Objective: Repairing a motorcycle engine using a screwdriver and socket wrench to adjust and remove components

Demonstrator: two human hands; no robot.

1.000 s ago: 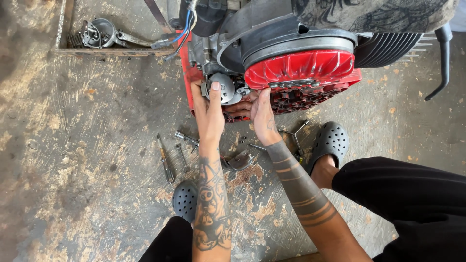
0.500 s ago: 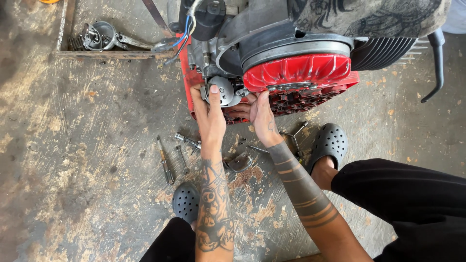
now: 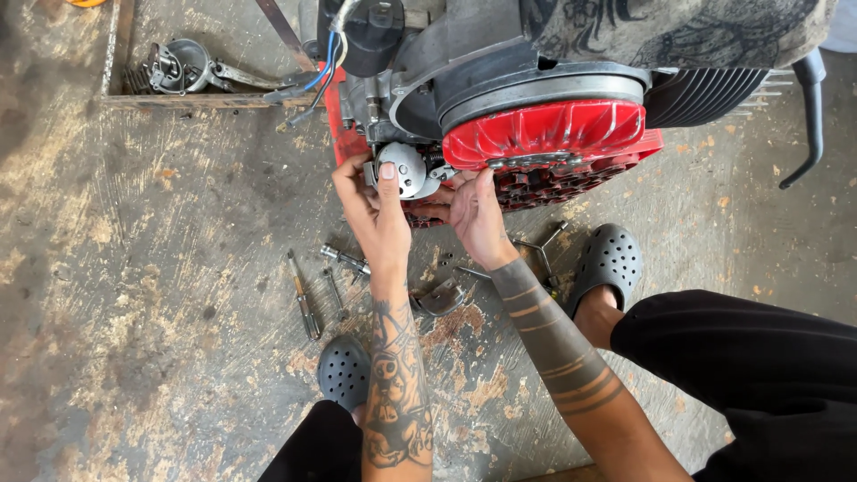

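The left hand [image 3: 375, 210] has crept slightly up the grey cover [image 3: 403, 170], its thumb now pressed on the cover's face at frame centre. The right hand [image 3: 478, 214] has shifted a little nearer it, fingers tucked under the red fan [image 3: 544, 134].

The right hand [image 3: 473, 214] is tucking its fingertips under the red fan cover [image 3: 544, 134], so they're hidden. The engine [image 3: 500, 80] is getting cut off by the top edge. Small bits by the screwdriver [image 3: 303, 308] are too tiny to identify.
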